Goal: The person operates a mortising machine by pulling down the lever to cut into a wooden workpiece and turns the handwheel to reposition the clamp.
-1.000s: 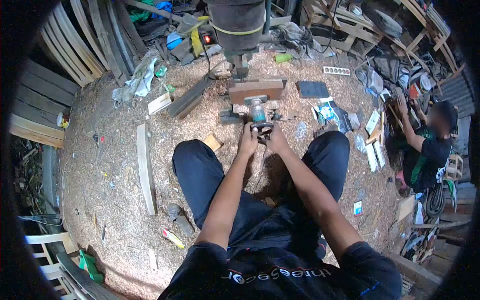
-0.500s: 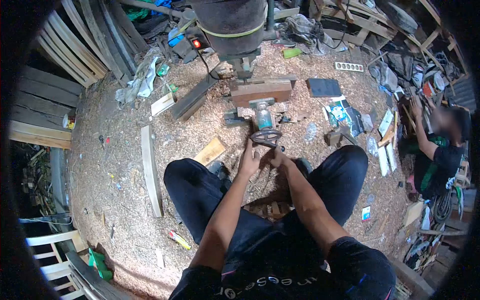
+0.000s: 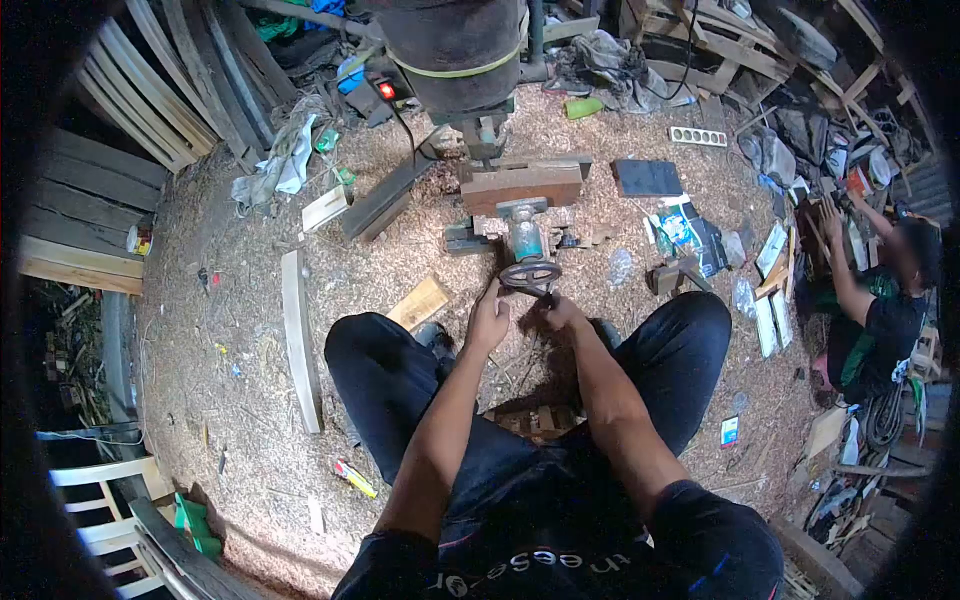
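Observation:
A dark spoked handwheel (image 3: 531, 276) sits at the near end of a green metal vise screw (image 3: 525, 238). My left hand (image 3: 489, 318) is at the wheel's lower left, its fingers partly hidden beneath the rim. At the lower right, my right hand (image 3: 562, 314) has its fingers curled round the wheel's small handle. Beyond the screw, a brown wooden block (image 3: 521, 187) lies across the machine, below the drill head (image 3: 485, 140) and its large dark housing (image 3: 450, 50).
A co-worker (image 3: 875, 315) squats at the right. Dark beams (image 3: 385, 200), a dark block (image 3: 647, 178), a light plank (image 3: 299, 340) and a short board (image 3: 419, 302) lie on the shavings. A white power strip (image 3: 698, 136) is at the upper right.
From both hands together on the wheel, my hands have moved apart and nearer to me, the right now at the handle. The view has shifted, and the co-worker's arm has moved.

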Tool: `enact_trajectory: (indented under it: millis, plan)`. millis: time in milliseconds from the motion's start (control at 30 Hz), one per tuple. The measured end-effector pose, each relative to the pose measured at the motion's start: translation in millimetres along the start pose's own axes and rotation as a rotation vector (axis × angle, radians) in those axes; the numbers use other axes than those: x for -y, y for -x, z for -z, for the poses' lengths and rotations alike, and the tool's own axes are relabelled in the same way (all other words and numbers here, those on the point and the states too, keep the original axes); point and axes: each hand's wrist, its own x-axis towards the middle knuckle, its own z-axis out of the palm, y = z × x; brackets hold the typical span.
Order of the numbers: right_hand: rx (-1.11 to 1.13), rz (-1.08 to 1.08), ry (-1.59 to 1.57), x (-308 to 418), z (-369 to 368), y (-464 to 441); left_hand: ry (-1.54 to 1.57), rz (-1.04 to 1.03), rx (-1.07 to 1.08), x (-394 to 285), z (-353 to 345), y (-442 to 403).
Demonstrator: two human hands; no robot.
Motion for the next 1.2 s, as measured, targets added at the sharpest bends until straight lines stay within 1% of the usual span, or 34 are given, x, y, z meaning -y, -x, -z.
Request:
enact_trajectory:
  millis: [33, 67, 133, 167, 233, 267, 300, 367, 400, 500, 533, 667, 800, 867, 1000, 1067, 1167, 1200]
  plan:
    - [-0.101, -0.031, -0.041, 4, 6, 3, 0.022, -0.022, -0.035, 0, -1, -2]
    - [-0.413, 0.018, 0.002, 11, 10, 6, 0.067, -0.014, -0.054, 0, 0, -3]
    - [-0.617, 0.041, -0.132, 33, 42, 14, 0.159, -0.016, -0.094, -4, 5, -16]
    - [-0.719, 0.052, -0.202, 50, 64, 26, 0.102, -0.086, -0.167, -20, 14, -19]
    - [-0.883, 0.349, -0.361, 106, 98, 62, -0.011, -0.229, -0.316, -80, 47, -18]
    - [-0.934, 0.456, -0.310, 137, 114, 84, 0.043, -0.268, -0.333, -105, 61, -21]
    - [-0.985, 0.563, -0.258, 168, 129, 106, 0.022, -0.367, -0.391, -125, 75, -23]
    - [-0.922, 0.692, -0.358, 225, 157, 153, 0.040, -0.440, -0.458, -158, 96, -30]
    - [-0.886, 0.756, -0.405, 248, 168, 172, 0.105, -0.466, -0.465, -183, 110, -29]
    - [-1.000, 0.902, -0.355, 306, 203, 206, 0.127, -0.629, -0.532, -240, 147, -38]
    - [-0.992, 0.926, -0.384, 330, 218, 223, 0.079, -0.711, -0.561, -263, 163, -42]
    - [-1.115, 1.172, -0.360, 405, 278, 245, 0.082, -0.890, -0.709, -342, 217, -70]
    - [-1.195, 1.210, -0.348, 464, 328, 245, 0.041, -0.993, -0.779, -393, 259, -118]
    - [-1.253, 1.267, -0.326, 488, 348, 234, 0.030, -1.043, -0.793, -407, 270, -144]
    - [-1.277, 1.307, -0.324, 529, 384, 212, 0.018, -1.031, -0.780, -424, 272, -181]
    - [-1.266, 1.269, -0.350, 546, 395, 194, -0.008, -1.004, -0.788, -427, 268, -189]
    - [-1.241, 1.126, -0.380, 571, 418, 154, -0.020, -0.993, -0.815, -430, 266, -196]
    - [-1.287, 1.104, -0.358, 580, 427, 133, -0.023, -0.991, -0.825, -430, 266, -197]
